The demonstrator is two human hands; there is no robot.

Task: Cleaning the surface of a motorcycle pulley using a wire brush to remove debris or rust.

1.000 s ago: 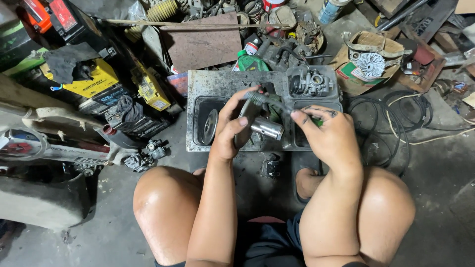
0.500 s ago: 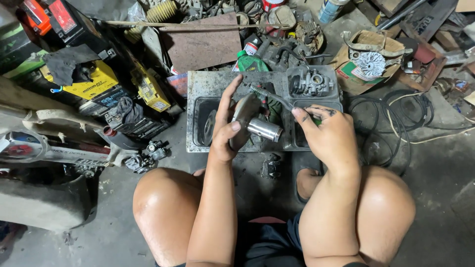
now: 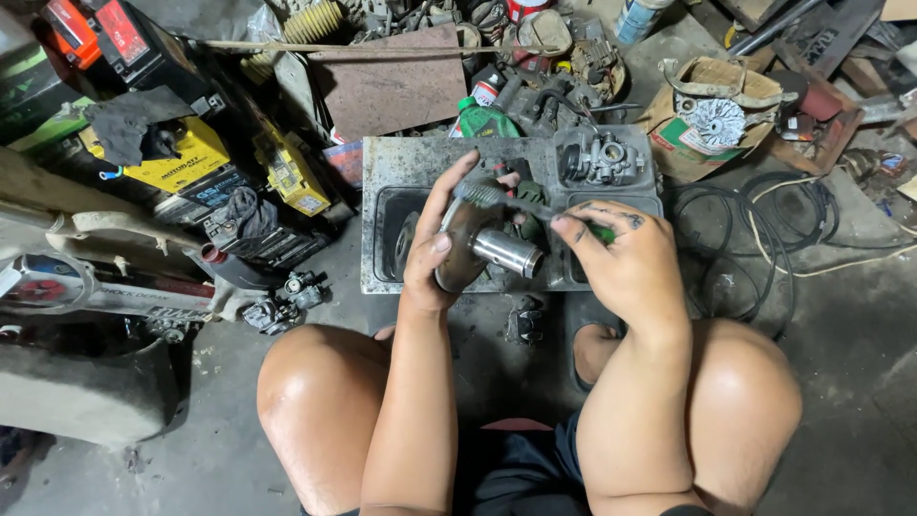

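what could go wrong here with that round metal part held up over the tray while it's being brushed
The left hand holds the round metal part by its rim, over the grimy metal tray; if that grip is greasy, it may slip and drop. The right hand works the brush close to the left fingers, so bristles could scrape them. The carburetor sits just beyond and might get knocked or splashed.

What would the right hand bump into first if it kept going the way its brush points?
Probably the round grey metal disc with a shiny tube in the left hand; the right hand aims its brush there.
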